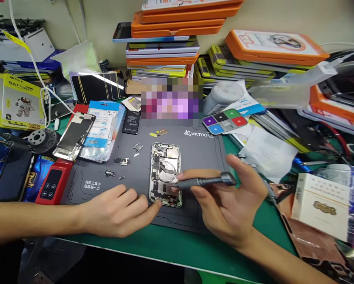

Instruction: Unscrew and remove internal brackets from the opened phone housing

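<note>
An opened phone body (165, 173) lies on the dark grey mat (114, 138), its inner parts showing. My right hand (230, 201) holds a dark grey screwdriver (206, 181) between thumb and fingers, its tip over the phone's right side. My left hand (120, 211) is at the phone's lower left, one fingertip touching the bottom edge. The other left fingers are curled, and what is under them is hidden. Small metal parts (122, 161) lie on the mat left of the phone. A black battery (131, 122) rests at the mat's back edge.
A detached screen (74, 136) leans at the left beside a red device (54, 182). Stacked orange boxes (177, 25) stand at the back. A coloured magnetic pad (225, 121) and a white tissue (268, 152) lie at the right, near a white box (321, 205).
</note>
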A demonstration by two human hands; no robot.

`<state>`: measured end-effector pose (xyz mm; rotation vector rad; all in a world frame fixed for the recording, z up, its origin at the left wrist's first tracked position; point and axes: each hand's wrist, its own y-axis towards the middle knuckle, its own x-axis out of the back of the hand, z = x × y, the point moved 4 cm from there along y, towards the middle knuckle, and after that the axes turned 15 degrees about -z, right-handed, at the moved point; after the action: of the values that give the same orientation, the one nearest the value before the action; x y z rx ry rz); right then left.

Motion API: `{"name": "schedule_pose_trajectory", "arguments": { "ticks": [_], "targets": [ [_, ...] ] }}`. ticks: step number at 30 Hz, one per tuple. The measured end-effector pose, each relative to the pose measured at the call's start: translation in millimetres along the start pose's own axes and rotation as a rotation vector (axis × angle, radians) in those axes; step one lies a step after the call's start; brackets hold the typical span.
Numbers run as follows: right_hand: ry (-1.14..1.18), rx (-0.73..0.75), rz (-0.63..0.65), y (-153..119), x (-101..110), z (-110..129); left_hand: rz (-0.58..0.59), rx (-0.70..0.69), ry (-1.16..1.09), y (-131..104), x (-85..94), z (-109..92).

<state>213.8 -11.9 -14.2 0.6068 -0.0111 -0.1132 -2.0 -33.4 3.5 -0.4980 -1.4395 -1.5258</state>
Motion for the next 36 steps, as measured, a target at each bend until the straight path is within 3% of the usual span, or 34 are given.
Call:
{"name": "schedule_pose_trajectory", "arguments": {
  "ticks": [7, 17, 24, 27, 32, 36],
  "targets": [
    [-0.055, -0.208, -0.163, 6.5, 7.7, -5.0, 0.024, -0.045, -0.012, -1.0, 0.3, 0.1],
    [-0.116, -0.08, 0.049, -0.2, 0.5, -2.0, 0.07, -0.045, -0.044, -2.8, 0.7, -0.7],
    [-0.177, -0.103, 0.022, 4.5, 2.0, -2.9, 0.085, -0.049, -0.063, -2.3, -1.2, -0.6],
    [-0.176, -0.183, -0.022, 6.1, 3.9, -6.2, 0.083, -0.046, -0.065, -2.4, -1.6, -1.0],
    [-0.108, -0.455, -0.161, 9.2, 12.0, -21.4, 0.091, -0.046, -0.061, -3.8, -0.4, -1.6],
    [-0.059, -0.518, -0.17, 11.9, 13.9, -26.1, 0.092, -0.043, -0.058, -3.5, -0.3, -1.2]
  ]
}}
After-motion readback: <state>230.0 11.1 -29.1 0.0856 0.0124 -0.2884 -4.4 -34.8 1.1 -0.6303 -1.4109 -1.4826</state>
